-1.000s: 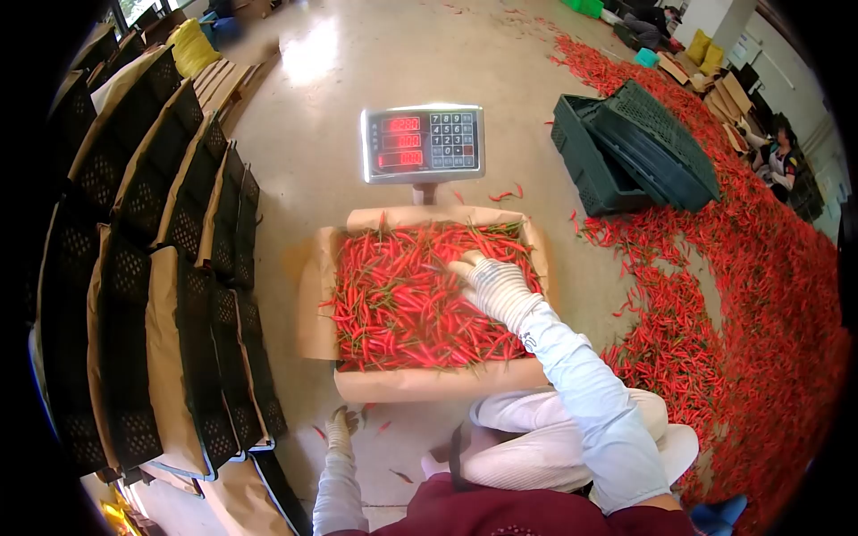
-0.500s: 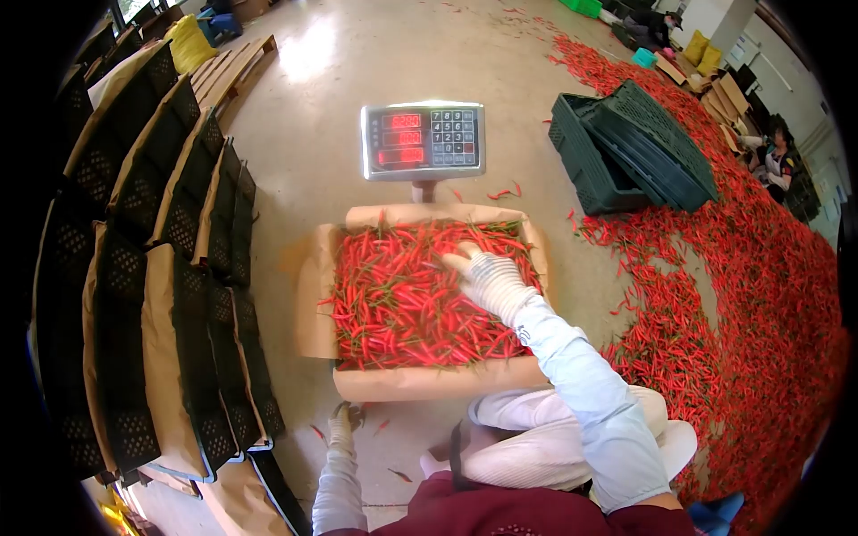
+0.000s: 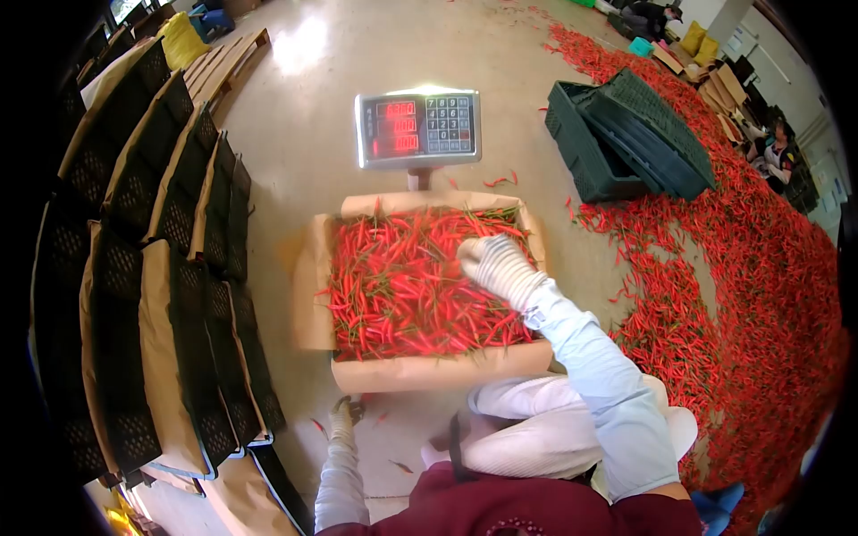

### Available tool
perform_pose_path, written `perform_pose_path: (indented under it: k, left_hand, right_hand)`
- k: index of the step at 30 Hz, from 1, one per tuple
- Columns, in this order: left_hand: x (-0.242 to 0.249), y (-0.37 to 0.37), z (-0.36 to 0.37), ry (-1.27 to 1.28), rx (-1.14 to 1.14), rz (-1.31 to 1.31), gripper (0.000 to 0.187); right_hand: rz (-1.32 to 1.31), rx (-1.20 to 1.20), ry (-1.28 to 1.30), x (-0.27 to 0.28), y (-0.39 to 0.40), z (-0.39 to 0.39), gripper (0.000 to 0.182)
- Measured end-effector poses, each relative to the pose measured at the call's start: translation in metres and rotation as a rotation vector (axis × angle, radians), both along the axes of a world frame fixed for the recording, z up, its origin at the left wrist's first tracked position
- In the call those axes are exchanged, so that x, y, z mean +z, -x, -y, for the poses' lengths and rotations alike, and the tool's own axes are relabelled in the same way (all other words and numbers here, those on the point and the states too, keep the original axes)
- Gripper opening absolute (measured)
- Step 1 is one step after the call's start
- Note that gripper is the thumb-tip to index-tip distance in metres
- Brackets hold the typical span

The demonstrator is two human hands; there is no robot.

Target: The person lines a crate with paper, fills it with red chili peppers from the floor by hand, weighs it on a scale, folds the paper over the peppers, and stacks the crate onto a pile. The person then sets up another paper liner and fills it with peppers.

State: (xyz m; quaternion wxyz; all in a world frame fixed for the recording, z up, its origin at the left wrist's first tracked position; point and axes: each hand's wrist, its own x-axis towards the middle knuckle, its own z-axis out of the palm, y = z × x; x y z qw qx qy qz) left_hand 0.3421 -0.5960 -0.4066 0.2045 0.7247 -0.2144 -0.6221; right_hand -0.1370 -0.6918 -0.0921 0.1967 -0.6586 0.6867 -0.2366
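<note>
A paper-lined box full of red chilies with green stems sits on a digital scale, its red-lit display standing just behind. My right hand, in a white striped glove, rests on the chilies right of the box's middle. Its fingers are curled down and pressed together; whatever is under them is hidden. Below the box's front left corner is my left hand, also gloved, with fingers loosely bent and apart, nothing seen in them. It is near the box's front edge but not visibly touching it.
Black crates lined with brown paper are stacked at the left. Dark green crates stand at the right, beside a large heap of chilies on the floor. A wooden pallet lies at the back left. Two other people sit at the far right.
My right hand has drawn its outstretched fingers in and curled them over the chilies, shifting slightly right. The scale's red digits have changed. My left hand has hardly moved.
</note>
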Motion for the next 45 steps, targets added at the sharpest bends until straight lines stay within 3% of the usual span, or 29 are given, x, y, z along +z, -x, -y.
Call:
perform_pose_path:
  k: [4, 7, 8, 13, 16, 19, 21, 23, 24, 25, 26, 27, 28, 29, 31, 32, 35, 36, 39, 45]
  left_hand:
    - [-0.01, -0.004, 0.002, 0.013, -0.022, -0.045, 0.036]
    - [-0.005, 0.001, 0.002, 0.056, -0.043, -0.063, 0.037]
    - [-0.006, 0.003, 0.005, 0.064, -0.044, -0.065, 0.037]
    - [0.003, 0.011, 0.013, 0.066, -0.028, -0.072, 0.035]
    - [0.017, 0.014, 0.021, 0.027, -0.033, -0.04, 0.035]
    - [0.006, 0.008, 0.02, 0.035, -0.031, -0.018, 0.035]
    - [0.001, 0.003, 0.021, 0.043, -0.022, 0.0, 0.035]
    - [0.0, 0.0, 0.023, 0.09, -0.042, -0.036, 0.035]
    - [-0.021, -0.01, 0.034, 0.089, -0.045, -0.037, 0.035]
    - [-0.057, -0.025, 0.055, 0.317, -0.018, 0.018, 0.034]
    - [-0.079, -0.033, 0.061, 0.538, 0.004, 0.071, 0.033]
    - [0.001, 0.003, 0.068, 0.634, 0.168, 0.025, 0.028]
    - [0.022, 0.004, 0.089, 0.814, -0.088, 0.219, 0.027]
    - [0.023, -0.002, 0.113, 0.761, -0.157, 0.157, 0.029]
    - [0.078, 0.04, 0.145, 0.808, -0.17, -0.032, 0.031]
    - [0.094, 0.064, 0.165, 0.831, -0.141, -0.065, 0.032]
    - [0.113, 0.109, 0.205, 0.835, -0.188, 0.0, 0.036]
    - [0.12, 0.105, 0.211, 0.784, -0.358, 0.1, 0.037]
    - [0.124, 0.087, 0.224, 0.546, -1.029, 0.529, 0.042]
    - [0.11, 0.08, 0.219, 0.627, -0.828, 0.585, 0.043]
  right_hand:
    - [0.634, -0.209, -0.256, 0.043, 0.008, -0.017, 0.019]
    - [0.794, -0.29, -0.245, 0.056, 0.012, -0.031, 0.021]
    - [0.675, -0.279, -0.217, 0.058, 0.018, -0.035, 0.021]
    - [0.648, -0.387, -0.132, 0.071, 0.056, -0.081, 0.025]
    - [0.598, -0.525, -0.091, 0.072, 0.104, -0.129, 0.019]
    - [0.559, -0.711, -0.058, 0.066, 0.164, -0.186, 0.014]
    - [0.437, -0.874, -0.041, 0.057, 0.206, -0.229, 0.013]
    - [0.215, -1.035, -0.189, 0.053, 0.241, -0.268, 0.021]
    - [-0.204, -0.986, -0.381, 0.043, 0.264, -0.292, 0.027]
    - [-0.623, -0.903, -0.566, 0.029, 0.282, -0.31, 0.033]
    - [-0.672, -0.849, -0.668, 0.022, 0.285, -0.321, 0.042]
    - [-0.782, -0.827, -0.647, 0.023, 0.257, -0.307, 0.037]
    - [-0.687, -0.658, -0.551, 0.004, 0.26, -0.302, 0.03]
    - [-0.517, -0.529, -0.524, -0.008, 0.246, -0.281, 0.032]
    - [-0.276, -0.168, -0.644, -0.047, 0.211, -0.251, 0.029]
    - [-0.415, -0.016, -0.791, -0.098, 0.205, -0.25, 0.034]
    - [-0.438, 0.405, -1.147, -0.164, 0.133, -0.215, 0.042]
    - [-0.306, 0.289, -1.241, -0.197, 0.121, -0.207, 0.047]
    - [-0.282, 0.165, -1.269, -0.229, 0.1, -0.183, 0.047]
    - [-0.145, -0.411, -0.858, -0.226, 0.12, -0.131, 0.049]
